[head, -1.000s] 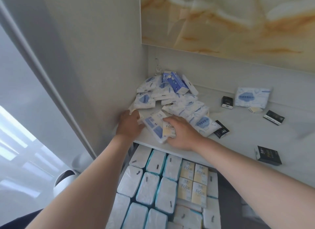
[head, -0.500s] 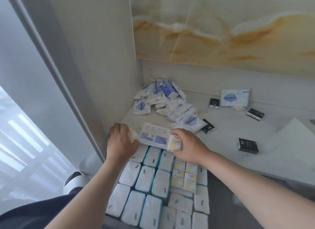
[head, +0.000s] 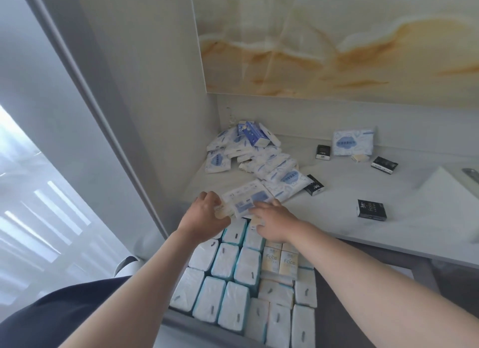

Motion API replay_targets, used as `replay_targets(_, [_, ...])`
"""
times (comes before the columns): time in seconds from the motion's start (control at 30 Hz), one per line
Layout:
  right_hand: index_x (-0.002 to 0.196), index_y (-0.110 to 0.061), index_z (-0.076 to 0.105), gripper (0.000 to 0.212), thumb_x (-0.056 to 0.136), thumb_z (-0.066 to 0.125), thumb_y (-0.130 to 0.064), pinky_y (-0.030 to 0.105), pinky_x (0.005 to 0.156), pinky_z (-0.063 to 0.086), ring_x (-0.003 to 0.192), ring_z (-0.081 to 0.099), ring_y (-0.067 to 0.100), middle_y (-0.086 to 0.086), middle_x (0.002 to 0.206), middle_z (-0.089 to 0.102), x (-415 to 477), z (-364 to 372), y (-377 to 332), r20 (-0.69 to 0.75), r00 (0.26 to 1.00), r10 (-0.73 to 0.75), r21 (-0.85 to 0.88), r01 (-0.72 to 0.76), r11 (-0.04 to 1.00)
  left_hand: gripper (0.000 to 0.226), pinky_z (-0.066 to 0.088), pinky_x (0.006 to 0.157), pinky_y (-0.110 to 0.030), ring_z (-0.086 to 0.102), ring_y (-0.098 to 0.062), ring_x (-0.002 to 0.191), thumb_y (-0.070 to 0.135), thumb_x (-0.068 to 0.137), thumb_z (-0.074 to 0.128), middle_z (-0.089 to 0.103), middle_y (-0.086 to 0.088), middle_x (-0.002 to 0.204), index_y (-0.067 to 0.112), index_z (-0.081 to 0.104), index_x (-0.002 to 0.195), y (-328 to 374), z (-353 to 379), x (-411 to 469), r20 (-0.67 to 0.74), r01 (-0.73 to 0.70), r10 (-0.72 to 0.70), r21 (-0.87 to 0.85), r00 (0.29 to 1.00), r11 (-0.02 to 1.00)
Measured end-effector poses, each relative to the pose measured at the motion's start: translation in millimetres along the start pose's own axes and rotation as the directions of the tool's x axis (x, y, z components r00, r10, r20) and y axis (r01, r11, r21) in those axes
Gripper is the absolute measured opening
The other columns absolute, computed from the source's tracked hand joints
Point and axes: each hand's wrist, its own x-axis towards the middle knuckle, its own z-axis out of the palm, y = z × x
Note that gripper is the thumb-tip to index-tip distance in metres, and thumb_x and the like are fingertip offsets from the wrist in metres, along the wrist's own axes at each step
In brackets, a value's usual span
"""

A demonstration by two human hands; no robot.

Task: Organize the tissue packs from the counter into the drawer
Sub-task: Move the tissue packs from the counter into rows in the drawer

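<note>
Head view, clock directions taken from the two hands.

**Hands (2).** The left hand (head: 207, 215) has its fingers curled round one small cream pack (head: 223, 211) printed "Face". The right hand (head: 274, 223) pinches the right end of one flat pack (head: 246, 200), with a second cream pack (head: 256, 220) tucked under its thumb side. The flat pack is white with pale blue panels and soft-wrapped, and it lies across the counter (head: 337, 223) edge between the two hands.

**Pile (1).** At 12 o'clock, in the counter's corner, lies a pile (head: 259, 161) of white packs with blue cloud marks, topped by one dark blue pack (head: 250, 135). The packs overlap too much to count.

**Black packs (4).** The first black pack (head: 315, 188) is at 2 o'clock, touching the pile's near end. The second (head: 323, 153) and third (head: 384, 164) are farther back, and the fourth (head: 372, 210) is at 3 o'clock, on its own.

**Large pack (1).** One large white-and-blue pack (head: 353, 142) leans against the back wall at 1 o'clock.

**Drawer (1).** At 6 o'clock the drawer (head: 186, 321) stands open below the counter edge. At least eight teal-edged white packs (head: 225, 261) stand upright in three columns on its left. Two cream "Face" packs (head: 271, 259) stand just beside them. Plain pale packs fill the near right part, and their number cannot be told.
</note>
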Motion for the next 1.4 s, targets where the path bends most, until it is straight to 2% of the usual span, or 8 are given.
replay_targets(0.23, [0.137,-0.026,0.047,0.059,0.082,0.067,-0.028,0.036,0.11,0.036,0.132,0.037,0.018,-0.001,0.137,0.043,-35.5,6.2,16.3,-0.15,0.984,0.091,0.272,-0.047,0.961,0.043,0.048,0.083,-0.026,0.055,-0.013,0.094,0.04,0.072,0.075,0.053,0.009,0.109,0.024,0.057,0.108,31.0,21.1,-16.5,0.232,-0.234,0.238,-0.043,0.943,0.971])
replay_targets(0.37, [0.115,-0.032,0.05,0.046,0.076,0.072,-0.036,0.032,0.1,0.043,0.117,0.048,0.014,-0.009,0.121,0.045,-85.2,33.4,43.4,-0.035,0.993,0.116,0.201,-0.107,0.974,0.038,0.045,0.083,-0.022,0.055,-0.011,0.1,0.04,0.072,0.074,0.056,0.011,0.114,0.031,0.058,0.106,46.9,47.8,-26.0,0.428,-0.221,0.204,-0.011,0.88,0.975])
replay_targets(0.47, [0.114,-0.035,0.045,0.049,0.073,0.072,-0.036,0.032,0.096,0.046,0.115,0.051,0.016,-0.009,0.125,0.045,-109.4,46.9,51.4,0.09,0.988,0.126,0.172,-0.14,0.975,0.035,0.048,0.092,-0.028,0.054,-0.011,0.106,0.042,0.072,0.074,0.057,0.013,0.115,0.035,0.058,0.102,56.2,66.0,-40.2,0.526,-0.262,0.211,0.024,0.824,0.965])
replay_targets(0.73, [0.122,-0.029,0.045,0.061,0.071,0.074,-0.047,0.032,0.086,0.047,0.11,0.054,0.019,-0.005,0.122,0.056,-133.5,71.8,40.1,0.117,0.99,0.073,0.125,-0.088,0.988,0.04,0.033,0.103,-0.029,0.048,-0.012,0.115,0.052,0.071,0.076,0.059,0.012,0.12,0.03,0.063,0.101,78.2,92.3,-64.1,0.583,-0.551,0.375,0.152,0.721,0.821])
replay_targets(0.9, [0.122,-0.022,0.049,0.051,0.078,0.072,-0.033,0.038,0.098,0.043,0.12,0.046,0.024,0.002,0.128,0.046,-127.9,86.0,36.7,0.144,0.989,-0.019,-0.008,0.021,1.0,0.044,0.036,0.104,-0.036,0.045,-0.017,0.115,0.056,0.072,0.07,0.056,0.009,0.118,0.033,0.06,0.108,71.7,94.8,-66.3,0.658,-0.68,0.377,0.286,0.652,0.675])
replay_targets(1.07, [0.128,-0.018,0.043,0.068,0.076,0.073,-0.051,0.039,0.104,0.039,0.121,0.039,0.024,0.003,0.129,0.034,-120.7,93.2,35.2,-0.054,0.998,-0.017,-0.132,0.01,0.991,0.041,0.037,0.104,-0.032,0.04,-0.016,0.115,0.044,0.077,0.073,0.045,0.006,0.124,0.028,0.059,0.112,66.8,96.1,-69.1,0.585,-0.64,0.401,0.281,0.705,0.715])
replay_targets(1.2, [0.149,-0.02,0.029,0.098,0.073,0.066,-0.068,0.045,0.116,0.026,0.141,0.022,0.027,0.004,0.154,0.02,-115.2,98.8,44.3,-0.006,0.997,0.076,-0.097,-0.076,0.992,0.065,0.033,0.11,-0.036,0.033,-0.019,0.124,0.044,0.077,0.073,0.033,0.003,0.137,0.027,0.043,0.133,63.1,99.1,-69.1,0.577,-0.6,0.368,0.28,0.729,0.75])
replay_targets(1.4, [0.148,-0.019,0.032,0.094,0.076,0.062,-0.072,0.046,0.117,0.021,0.143,0.017,0.028,0.006,0.157,0.018,-108.5,94.6,45.3,0.032,0.999,0.038,-0.187,-0.032,0.982,0.089,0.027,0.115,-0.038,0.029,-0.021,0.133,0.05,0.073,0.075,0.028,0.001,0.145,0.021,0.031,0.145,63.1,102.4,-64.3,0.626,-0.605,0.324,0.306,0.71,0.735])
